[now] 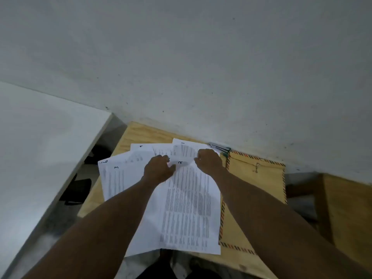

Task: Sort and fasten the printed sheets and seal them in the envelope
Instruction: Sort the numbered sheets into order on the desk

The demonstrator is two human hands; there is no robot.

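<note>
Several printed sheets with handwritten numbers lie fanned on a small wooden table. The top sheet, marked 2, lies in the middle and overhangs the near edge. Sheets marked 3 and 6 stick out to the left, and others lie at the back. My left hand grips the top left edge of sheet 2 with curled fingers. My right hand pinches the papers at that sheet's top right. A brown envelope with a striped border and string clasp lies on the right, partly under the sheets.
A stapler or clip-like metal object lies at the back of the table against the grey wall. A white table top stands on the left, with dark chair parts below it. Another wooden surface sits at the right.
</note>
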